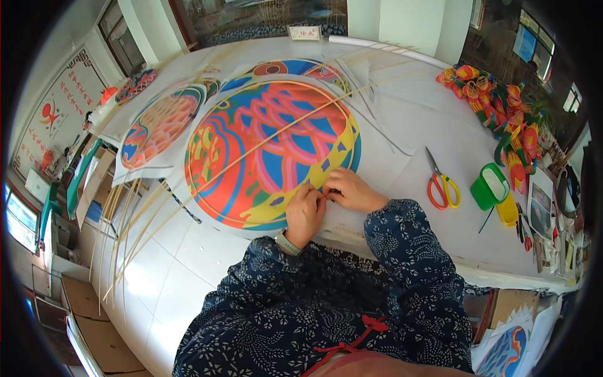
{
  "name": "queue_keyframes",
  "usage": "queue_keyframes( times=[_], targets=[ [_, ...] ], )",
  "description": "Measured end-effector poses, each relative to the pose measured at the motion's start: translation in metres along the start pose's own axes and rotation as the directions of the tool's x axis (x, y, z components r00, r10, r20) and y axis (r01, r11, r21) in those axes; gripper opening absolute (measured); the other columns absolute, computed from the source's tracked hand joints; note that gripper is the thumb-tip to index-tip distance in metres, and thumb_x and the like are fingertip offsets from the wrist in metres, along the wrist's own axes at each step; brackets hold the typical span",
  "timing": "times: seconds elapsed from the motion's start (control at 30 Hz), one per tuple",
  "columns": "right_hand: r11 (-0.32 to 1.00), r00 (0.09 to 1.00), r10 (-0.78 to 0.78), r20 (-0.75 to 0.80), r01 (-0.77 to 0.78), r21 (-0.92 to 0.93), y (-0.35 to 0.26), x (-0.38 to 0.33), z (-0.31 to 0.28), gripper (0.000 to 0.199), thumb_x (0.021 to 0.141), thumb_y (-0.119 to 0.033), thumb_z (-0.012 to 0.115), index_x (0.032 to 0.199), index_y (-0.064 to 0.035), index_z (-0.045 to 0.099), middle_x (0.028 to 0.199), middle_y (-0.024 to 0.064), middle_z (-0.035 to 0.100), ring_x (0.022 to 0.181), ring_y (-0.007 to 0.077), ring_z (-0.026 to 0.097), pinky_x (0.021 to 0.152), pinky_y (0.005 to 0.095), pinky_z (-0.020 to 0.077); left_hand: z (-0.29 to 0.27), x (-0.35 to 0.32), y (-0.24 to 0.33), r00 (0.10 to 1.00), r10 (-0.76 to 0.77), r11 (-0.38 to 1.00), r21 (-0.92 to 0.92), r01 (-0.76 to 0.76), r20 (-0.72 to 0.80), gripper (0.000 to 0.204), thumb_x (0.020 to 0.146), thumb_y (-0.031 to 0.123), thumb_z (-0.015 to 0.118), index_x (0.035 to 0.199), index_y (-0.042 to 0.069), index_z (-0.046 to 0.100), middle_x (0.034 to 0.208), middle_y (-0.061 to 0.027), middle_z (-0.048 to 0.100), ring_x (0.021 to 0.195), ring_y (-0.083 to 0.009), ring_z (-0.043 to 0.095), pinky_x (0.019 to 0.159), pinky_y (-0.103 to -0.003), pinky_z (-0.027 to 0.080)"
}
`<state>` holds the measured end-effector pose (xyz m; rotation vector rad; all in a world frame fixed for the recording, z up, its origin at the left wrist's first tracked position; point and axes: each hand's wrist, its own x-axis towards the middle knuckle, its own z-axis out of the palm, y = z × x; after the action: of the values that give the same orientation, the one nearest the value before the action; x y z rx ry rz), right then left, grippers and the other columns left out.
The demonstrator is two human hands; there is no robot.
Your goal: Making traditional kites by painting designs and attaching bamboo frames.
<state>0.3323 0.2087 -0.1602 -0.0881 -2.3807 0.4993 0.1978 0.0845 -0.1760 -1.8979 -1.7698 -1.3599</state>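
Observation:
A large round painted kite panel point(282, 151) in red, blue, yellow and pink lies on the table in front of me. One thin bamboo strip point(264, 141) crosses its face diagonally, and a thin hoop follows its rim. At the panel's near edge, my left hand point(304, 213) and my right hand point(353, 190) meet with fingertips pinched together. Whatever sits between the fingers is too small to make out. To the right of my hands lie scissors point(442, 183) with one red and one yellow handle, their blades pointing away from me.
More painted round panels point(164, 122) lie left of and behind the large one. Long bamboo strips point(129, 226) stick out past the table's left edge. On the right are a green container point(488, 187), a yellow one point(507, 210) and a heap of bright flower-like ornaments point(496, 103).

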Motion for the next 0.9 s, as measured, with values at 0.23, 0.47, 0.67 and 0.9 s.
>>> queue_keyframes(
  times=[0.23,0.47,0.67,0.9],
  targets=[
    [1.000,1.000,-0.004,-0.006,0.004,-0.001,0.002,0.002,-0.001,0.009,0.070,-0.007,0.069,0.076,-0.0069,0.063,0.082,0.0080,0.056,0.087,0.0298,0.056,0.076,0.0404,0.0444,0.003,0.002,-0.004,0.999,0.031,0.999,0.041,-0.030,-0.030,0.012,0.072,0.004,0.073,0.080,0.005,0.064,0.087,-0.0095,0.059,0.071,-0.0296,0.061,0.060,-0.037,0.048],
    [1.000,1.000,-0.001,-0.022,0.001,-0.004,0.000,0.001,-0.001,0.010,0.069,-0.007,0.070,0.076,-0.0067,0.062,0.081,0.0080,0.056,0.087,0.0295,0.056,0.076,0.0401,0.0442,0.004,0.002,-0.004,1.000,-0.012,0.999,0.035,0.012,-0.009,0.013,0.073,0.006,0.075,0.079,0.004,0.064,0.087,-0.0095,0.059,0.069,-0.0289,0.061,0.060,-0.037,0.048],
    [1.000,1.000,-0.014,-0.023,0.014,0.006,0.002,0.000,0.001,0.011,0.069,-0.007,0.070,0.076,-0.0069,0.061,0.081,0.0079,0.055,0.086,0.0293,0.056,0.076,0.0404,0.0440,0.005,0.002,-0.009,0.996,-0.080,0.997,-0.012,0.081,0.041,0.014,0.074,0.008,0.077,0.076,0.002,0.064,0.085,-0.0101,0.060,0.068,-0.0283,0.061,0.059,-0.036,0.048],
    [1.000,1.000,0.009,0.027,-0.008,-0.011,0.004,-0.001,0.003,0.012,0.073,-0.007,0.071,0.080,-0.0075,0.061,0.084,0.0065,0.055,0.089,0.0272,0.054,0.079,0.0386,0.0422,0.005,0.000,-0.013,0.997,-0.063,0.998,0.007,0.063,0.036,0.016,0.074,0.008,0.077,0.076,0.001,0.063,0.083,-0.0108,0.060,0.065,-0.0277,0.062,0.056,-0.036,0.048]
  ],
)
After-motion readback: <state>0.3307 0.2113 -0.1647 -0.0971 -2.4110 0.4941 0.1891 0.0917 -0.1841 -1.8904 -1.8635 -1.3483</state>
